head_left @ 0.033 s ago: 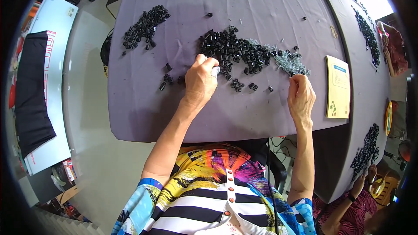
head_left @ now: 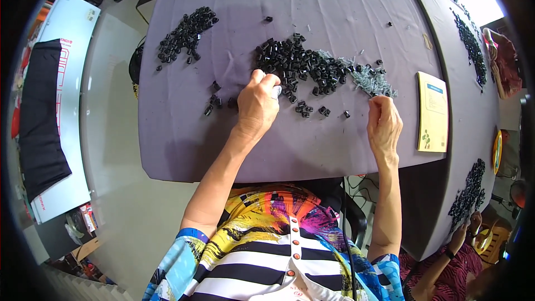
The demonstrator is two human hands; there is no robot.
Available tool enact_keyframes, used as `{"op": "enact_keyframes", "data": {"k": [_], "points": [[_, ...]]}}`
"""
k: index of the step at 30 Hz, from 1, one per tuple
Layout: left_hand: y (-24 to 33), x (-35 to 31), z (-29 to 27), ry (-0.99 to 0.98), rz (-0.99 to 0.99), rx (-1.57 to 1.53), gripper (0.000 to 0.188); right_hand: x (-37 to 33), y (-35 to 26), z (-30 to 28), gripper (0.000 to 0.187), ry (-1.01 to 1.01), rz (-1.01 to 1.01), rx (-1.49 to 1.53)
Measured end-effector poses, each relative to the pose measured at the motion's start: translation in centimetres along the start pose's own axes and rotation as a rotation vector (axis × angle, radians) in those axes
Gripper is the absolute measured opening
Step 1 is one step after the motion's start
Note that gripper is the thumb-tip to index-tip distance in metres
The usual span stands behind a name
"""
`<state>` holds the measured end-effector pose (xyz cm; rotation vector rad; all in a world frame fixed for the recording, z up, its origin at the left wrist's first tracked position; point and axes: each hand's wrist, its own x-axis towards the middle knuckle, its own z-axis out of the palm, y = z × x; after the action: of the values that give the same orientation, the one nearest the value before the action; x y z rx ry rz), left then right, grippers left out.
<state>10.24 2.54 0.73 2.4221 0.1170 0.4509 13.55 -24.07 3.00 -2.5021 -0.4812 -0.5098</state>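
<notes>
A heap of small black tubular plastic pieces [head_left: 301, 61] lies on the grey cloth-covered table [head_left: 312, 150]. Against its right end spreads a pile of thin clear pins [head_left: 374, 81]. My left hand [head_left: 257, 103] is closed in a pinch at the heap's near left edge; its fingertips are turned away, and what they hold is hidden. Something small and pale shows by its curled fingers, too small to name. At the near edge of the pins, my right hand [head_left: 384, 125] is also closed, thumb against fingers, with whatever is between them not visible.
Another pile of black pieces [head_left: 186, 34] sits at the far left. A yellow booklet [head_left: 432, 111] and a rubber band [head_left: 427, 41] lie at the right. Beyond the table seam, a co-worker's hands [head_left: 461, 237] are beside more black pieces [head_left: 469, 192].
My right hand has shifted very slightly left, and my left hand slightly right. At the far right, another person's hand has come into view. The piles look the same.
</notes>
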Motion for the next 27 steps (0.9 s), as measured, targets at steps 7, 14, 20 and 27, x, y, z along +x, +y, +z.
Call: {"op": "enact_keyframes", "data": {"k": [7, 14, 20, 27], "points": [[-0.7, -1.6, -0.6, 0.095, 0.086, -0.064, 0.017, -1.0, -2.9, 1.9, 0.004, 0.028, 0.055, 0.297], [2.2, -4.5, -2.4, -0.247, -0.418, -0.780, 0.019, -0.6, -1.3, 0.9, 0.005, -0.054, 0.301, 0.334], [5.0, -4.0, 0.6, -0.424, -0.489, -1.192, 0.024, -1.8, -6.3, 1.1, 0.007, -0.307, 0.641, 1.192], [6.0, -4.0, 1.0, -0.437, -0.418, -1.114, 0.015, -2.8, -6.5, 1.8, 0.008, -0.325, 0.645, 1.282]]}}
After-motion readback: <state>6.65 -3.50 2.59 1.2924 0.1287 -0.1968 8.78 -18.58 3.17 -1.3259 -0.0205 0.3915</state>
